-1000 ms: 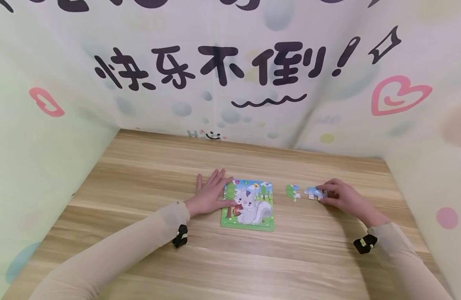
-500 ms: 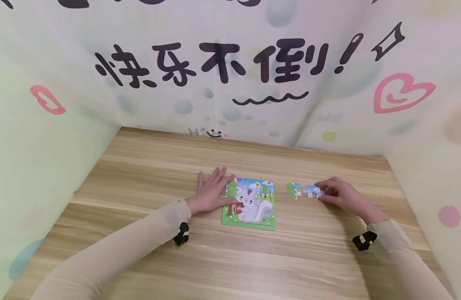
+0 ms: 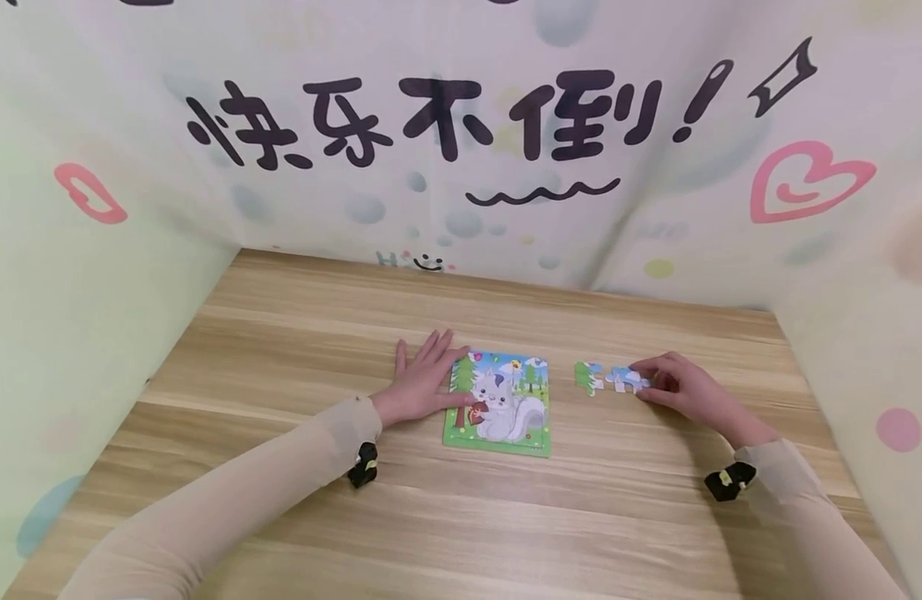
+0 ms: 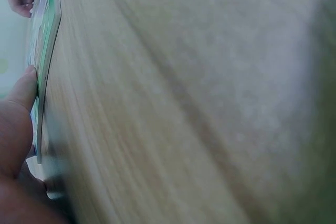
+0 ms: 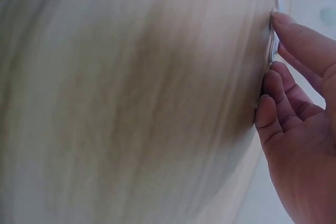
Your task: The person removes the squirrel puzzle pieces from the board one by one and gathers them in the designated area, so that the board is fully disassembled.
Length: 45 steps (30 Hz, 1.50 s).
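Around the middle of the table (image 3: 468, 525), squirrel puzzle board (image 3: 506, 408) lies flat, picture up. Left hand (image 3: 418, 392) is spread wide at the board's left edge, thumb on the picture, a fingertip at the board's far left corner. Between the board and the table's right edge: green puzzle piece (image 3: 584, 377), then blue-and-white puzzle section (image 3: 623, 379) just beside it; can't tell if these two touch, or how many pieces make up the section. Right hand (image 3: 688, 390) is narrow, thumb and fingers holding the section's right end. Printed cloth (image 3: 318, 217) hangs behind the table's far edge.
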Each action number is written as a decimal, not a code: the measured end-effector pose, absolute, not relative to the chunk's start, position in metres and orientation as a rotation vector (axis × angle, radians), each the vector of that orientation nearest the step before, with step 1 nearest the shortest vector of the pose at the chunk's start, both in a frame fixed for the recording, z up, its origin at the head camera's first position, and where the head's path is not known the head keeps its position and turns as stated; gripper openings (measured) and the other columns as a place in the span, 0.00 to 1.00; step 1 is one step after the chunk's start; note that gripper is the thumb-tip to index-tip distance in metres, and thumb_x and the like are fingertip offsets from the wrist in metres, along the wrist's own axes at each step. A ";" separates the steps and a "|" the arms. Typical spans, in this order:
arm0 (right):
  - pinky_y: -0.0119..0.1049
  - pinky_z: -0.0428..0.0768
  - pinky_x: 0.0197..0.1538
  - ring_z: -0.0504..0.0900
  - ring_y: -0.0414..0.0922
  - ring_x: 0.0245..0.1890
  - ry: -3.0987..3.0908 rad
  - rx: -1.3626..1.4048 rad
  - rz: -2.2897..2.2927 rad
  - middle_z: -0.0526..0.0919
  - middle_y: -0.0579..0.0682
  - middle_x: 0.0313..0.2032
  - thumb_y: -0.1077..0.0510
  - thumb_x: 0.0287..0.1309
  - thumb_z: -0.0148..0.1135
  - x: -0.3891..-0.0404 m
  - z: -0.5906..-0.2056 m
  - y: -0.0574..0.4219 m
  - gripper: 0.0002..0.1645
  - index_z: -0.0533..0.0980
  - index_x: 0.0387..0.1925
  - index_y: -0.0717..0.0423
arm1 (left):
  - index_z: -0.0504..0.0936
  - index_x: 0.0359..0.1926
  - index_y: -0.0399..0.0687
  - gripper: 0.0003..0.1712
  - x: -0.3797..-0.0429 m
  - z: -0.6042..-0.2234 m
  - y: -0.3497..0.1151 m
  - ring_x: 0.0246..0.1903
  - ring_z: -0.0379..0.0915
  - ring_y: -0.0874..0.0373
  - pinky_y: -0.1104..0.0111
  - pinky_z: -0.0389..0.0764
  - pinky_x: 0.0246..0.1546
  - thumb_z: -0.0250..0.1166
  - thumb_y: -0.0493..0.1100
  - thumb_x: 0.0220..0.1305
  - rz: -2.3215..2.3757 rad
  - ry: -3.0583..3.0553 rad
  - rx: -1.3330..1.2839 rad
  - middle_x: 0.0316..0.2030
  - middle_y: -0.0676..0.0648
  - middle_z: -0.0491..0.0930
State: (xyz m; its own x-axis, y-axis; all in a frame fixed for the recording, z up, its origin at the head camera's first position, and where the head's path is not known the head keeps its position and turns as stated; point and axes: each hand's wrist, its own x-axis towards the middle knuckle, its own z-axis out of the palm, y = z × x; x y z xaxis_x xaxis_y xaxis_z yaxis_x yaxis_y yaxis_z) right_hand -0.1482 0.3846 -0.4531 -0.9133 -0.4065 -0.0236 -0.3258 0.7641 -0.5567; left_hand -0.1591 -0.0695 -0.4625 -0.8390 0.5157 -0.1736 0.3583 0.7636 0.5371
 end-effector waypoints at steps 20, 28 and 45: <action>0.32 0.77 0.39 0.76 0.39 0.37 2.826 -0.602 -0.852 0.81 0.53 0.42 0.62 0.63 0.73 -0.147 -0.450 0.386 0.22 0.80 0.57 0.62 | 0.58 0.82 0.51 0.50 -0.158 -0.458 -0.069 0.82 0.30 0.40 0.30 0.22 0.72 0.66 0.66 0.68 0.689 2.659 0.667 0.83 0.38 0.39; 0.34 0.81 0.39 0.80 0.44 0.38 2.871 -0.612 -0.807 0.83 0.56 0.43 0.63 0.63 0.72 -0.146 -0.440 0.379 0.20 0.80 0.55 0.65 | 0.57 0.82 0.54 0.51 -0.158 -0.456 -0.068 0.82 0.30 0.42 0.31 0.25 0.73 0.64 0.69 0.68 0.607 2.670 0.652 0.84 0.40 0.38; 0.40 0.82 0.42 0.78 0.45 0.40 2.773 -0.863 -0.781 0.81 0.54 0.46 0.63 0.65 0.70 -0.138 -0.435 0.281 0.19 0.80 0.56 0.62 | 0.57 0.82 0.52 0.51 -0.162 -0.465 -0.076 0.82 0.32 0.42 0.32 0.27 0.74 0.63 0.70 0.69 0.606 2.674 0.694 0.83 0.40 0.41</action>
